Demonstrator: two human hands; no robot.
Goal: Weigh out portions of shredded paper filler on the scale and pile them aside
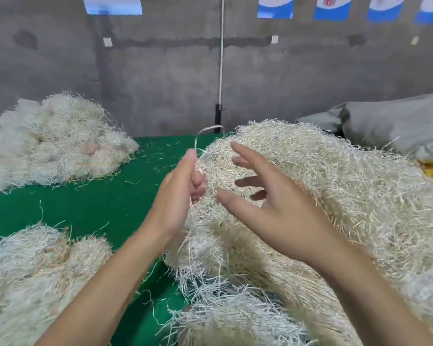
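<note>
Shredded paper (335, 196) lay banked in one big heap (298, 156) straight in front of you, and both your hands were at its left flank. Your left hand (175, 196) was against the heap's left edge. Its fingers (198, 183) were curled in on a thin tuft (200, 168) of strands, a few of which trailed up past the thumb and down toward the heap's foot. Your right hand (280, 206) hovered just right of it, above the heap's near-left slope, with the palm turned toward the left hand. Its fingers (245, 156) were spread and straight, holding nothing.

The bulk of the paper therefore lay beyond and to the right of your right hand, below its fingertips. That hand was the nearer one, and I judge that a reach forward and down would have taken a proper handful. The tuft's strands ran roughly upright, so they would likely have pulled free upward rather than sideways.

Left of the heap, across a strip of green worktop (115, 203), sat a far pile (55, 143) and a near pile (35, 275). Loose shreds (230, 308) lay at the heap's near foot. No scale showed, and whether it sat buried there I cannot tell. A grey sack (398, 121) lay behind the heap's right end.
</note>
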